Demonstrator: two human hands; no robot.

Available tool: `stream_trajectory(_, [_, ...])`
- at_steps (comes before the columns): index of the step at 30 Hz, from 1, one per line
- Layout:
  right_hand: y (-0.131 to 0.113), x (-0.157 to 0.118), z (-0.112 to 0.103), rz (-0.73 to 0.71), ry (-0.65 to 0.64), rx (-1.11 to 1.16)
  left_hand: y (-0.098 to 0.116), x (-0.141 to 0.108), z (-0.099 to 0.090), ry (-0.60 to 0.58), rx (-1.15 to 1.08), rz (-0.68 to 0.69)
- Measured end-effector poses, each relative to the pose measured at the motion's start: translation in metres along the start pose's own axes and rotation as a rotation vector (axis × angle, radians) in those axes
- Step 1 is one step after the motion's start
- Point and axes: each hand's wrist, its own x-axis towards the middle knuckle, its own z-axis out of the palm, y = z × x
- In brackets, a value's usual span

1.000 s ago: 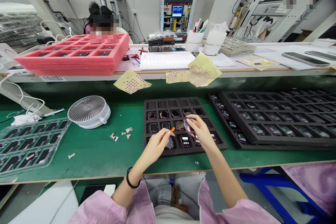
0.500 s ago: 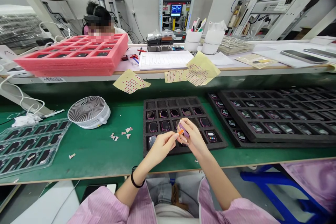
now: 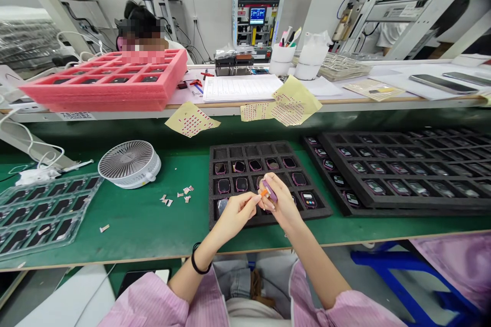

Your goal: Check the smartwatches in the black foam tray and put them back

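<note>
Over the black foam tray (image 3: 214, 214), both hands meet at chest height. My right hand (image 3: 282, 198) is closed round a purple watch case (image 3: 270, 192), its narrow side showing. My left hand (image 3: 241, 210) pinches a small orange piece (image 3: 264, 193), whose tip points to the watch case. Whether the piece touches the case or enters it I cannot tell. Beneath the hands, several watches with dark faces sit in the tray's pockets, among them a watch with a lit face (image 3: 308, 199). The tray's far row of pockets holds nothing visible.
Left of the tray lie small pale scraps (image 3: 186, 190) and a white fan (image 3: 130, 164). A clear plastic tray (image 3: 82, 214) of black parts is at far left. More foam trays (image 3: 383, 204) are stacked on the right. A person sits behind the pink foam tray (image 3: 169, 89).
The purple watch case has turned slightly in my right hand, so more of its side shows. My left hand stays almost where it was. The person opposite has leaned a little to the left.
</note>
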Motion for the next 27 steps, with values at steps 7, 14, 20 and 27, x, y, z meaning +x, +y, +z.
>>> stream_trajectory(7, [0.003,0.006,0.002,0.097,-0.102,0.122,-0.004,0.005,0.004,-0.004,-0.133,0.031])
stream_trajectory(14, [0.008,0.011,0.003,0.191,-0.046,0.192,-0.009,0.006,0.004,0.016,-0.181,0.035])
stream_trajectory(20, [0.019,0.003,0.008,0.012,0.09,-0.028,-0.013,0.014,0.009,0.192,-0.177,0.047])
stream_trajectory(27, [0.01,0.022,-0.036,-0.248,0.243,-0.602,-0.027,0.002,-0.024,0.359,0.136,0.044])
